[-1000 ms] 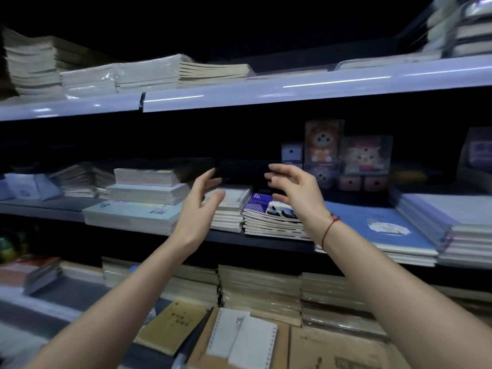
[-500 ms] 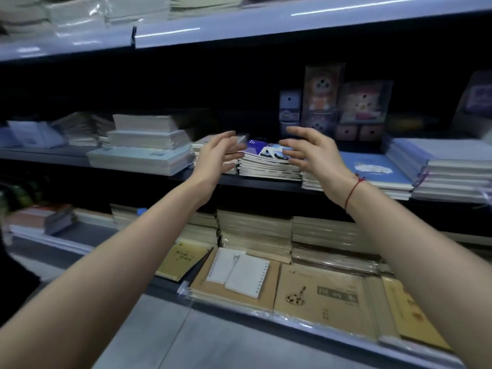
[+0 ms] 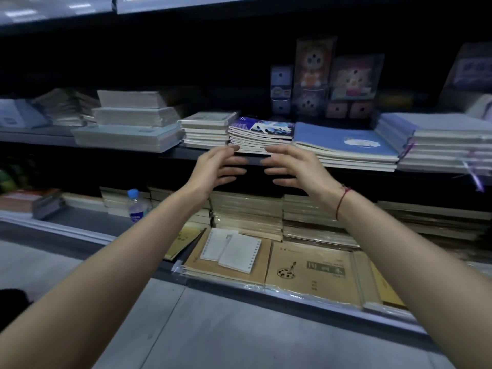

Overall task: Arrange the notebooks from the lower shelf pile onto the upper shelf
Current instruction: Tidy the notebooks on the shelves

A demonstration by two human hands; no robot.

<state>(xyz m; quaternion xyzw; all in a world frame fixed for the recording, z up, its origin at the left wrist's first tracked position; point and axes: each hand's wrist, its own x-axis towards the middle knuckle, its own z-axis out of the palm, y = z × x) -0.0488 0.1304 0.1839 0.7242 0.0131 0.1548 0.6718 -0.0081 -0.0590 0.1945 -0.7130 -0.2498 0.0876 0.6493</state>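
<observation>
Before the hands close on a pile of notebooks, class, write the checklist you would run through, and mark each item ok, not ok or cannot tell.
1. Both hands free: ok. The left hand and right hand are open and hold nothing.
2. Hands level with a pile: ok. They hover in front of the purple-covered notebook pile.
3. Contact made: cannot tell; the fingertips look just short of its front edge.
4. Pile tidy enough to lift: not ok. Its covers are fanned and uneven.
5. Neighbours clear: not ok. The spiral notebook stack and blue notebook stack sit tight against it.
6. Room on the upper shelf: cannot tell; only its edge shows.
</observation>
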